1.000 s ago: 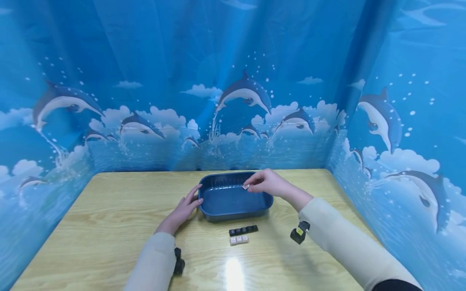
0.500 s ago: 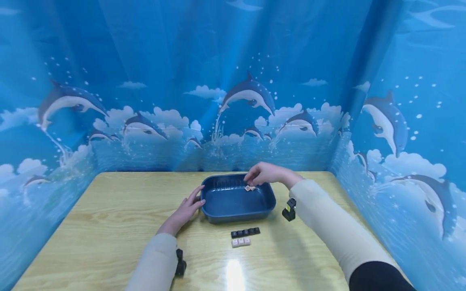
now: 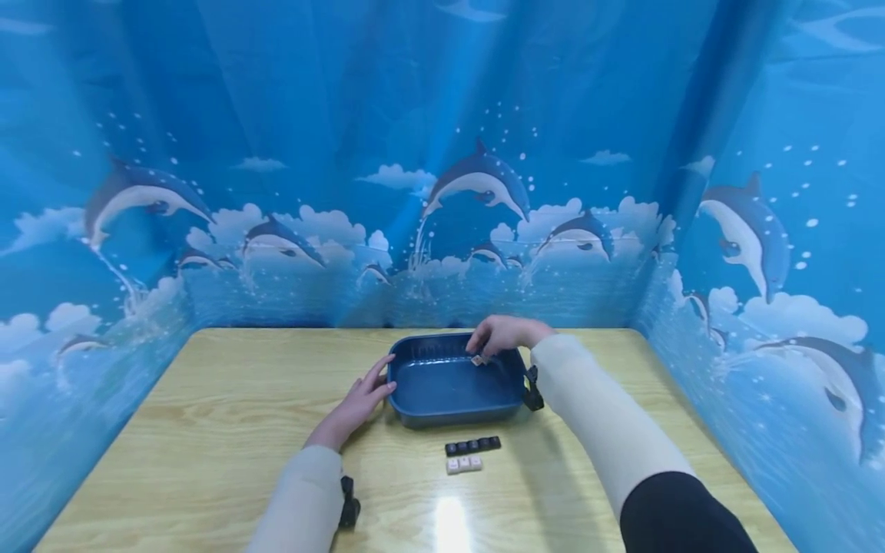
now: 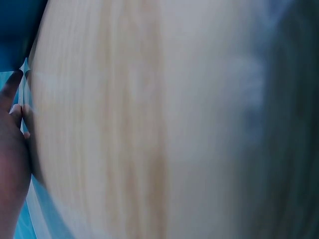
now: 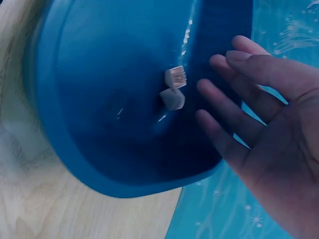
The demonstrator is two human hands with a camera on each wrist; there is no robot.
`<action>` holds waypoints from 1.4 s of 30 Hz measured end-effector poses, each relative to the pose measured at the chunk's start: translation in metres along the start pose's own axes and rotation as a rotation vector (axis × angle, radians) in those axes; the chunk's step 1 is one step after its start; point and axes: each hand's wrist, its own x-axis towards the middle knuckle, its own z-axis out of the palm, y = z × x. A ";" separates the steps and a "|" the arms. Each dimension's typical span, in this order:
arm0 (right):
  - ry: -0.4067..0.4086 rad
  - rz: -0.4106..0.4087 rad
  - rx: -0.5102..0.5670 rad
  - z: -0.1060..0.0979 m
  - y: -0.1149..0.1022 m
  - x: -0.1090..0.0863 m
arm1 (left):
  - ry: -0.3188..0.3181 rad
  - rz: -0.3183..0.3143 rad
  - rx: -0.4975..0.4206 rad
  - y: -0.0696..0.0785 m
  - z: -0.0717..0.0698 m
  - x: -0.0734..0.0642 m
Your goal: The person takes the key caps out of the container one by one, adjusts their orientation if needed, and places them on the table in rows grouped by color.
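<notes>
My left hand [image 3: 358,399] lies along the left side of a dark blue tray [image 3: 449,418], its fingers extended and touching the rim. Above the tray's back right corner is my right hand [image 3: 508,333], fingers loosely bent and holding nothing. In the right wrist view two white keycaps [image 5: 175,77] lie close together inside the tray, a short way from the fingertips. One shows its hollow underside. The left wrist view catches only the edge of the left hand [image 4: 12,154] and a corner of the tray.
In front of the tray, a row of several black keycaps [image 3: 473,446] lies on the wooden table [image 3: 228,430]. Nearer still is a row of 3 white keycaps [image 3: 464,465]. A blue dolphin-print curtain [image 3: 332,153] stands behind and along both sides.
One second ago my right hand pinched white keycaps above the tray; it has let go and they lie inside. My left hand stays at the rim, while the head view has shifted slightly.
</notes>
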 end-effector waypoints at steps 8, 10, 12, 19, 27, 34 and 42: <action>-0.069 0.039 -0.079 0.006 0.007 0.009 | 0.019 -0.022 -0.008 0.001 0.002 0.000; -0.076 0.047 -0.107 0.007 0.007 0.012 | 0.019 -0.034 -0.013 0.000 0.002 0.001; -0.082 0.058 -0.121 0.009 0.007 0.013 | 0.021 -0.039 -0.011 0.000 0.001 0.001; -0.141 0.126 -0.220 0.011 0.006 0.016 | 0.014 -0.005 0.017 0.000 0.001 0.001; -0.165 0.203 -0.398 0.015 0.002 0.014 | 0.014 0.041 0.018 -0.001 0.000 0.001; -0.164 0.188 -0.371 0.015 0.003 0.011 | 0.008 0.020 0.006 0.000 0.001 0.001; -0.221 0.181 -0.156 0.010 0.001 0.002 | 0.009 0.002 0.010 0.000 0.000 0.001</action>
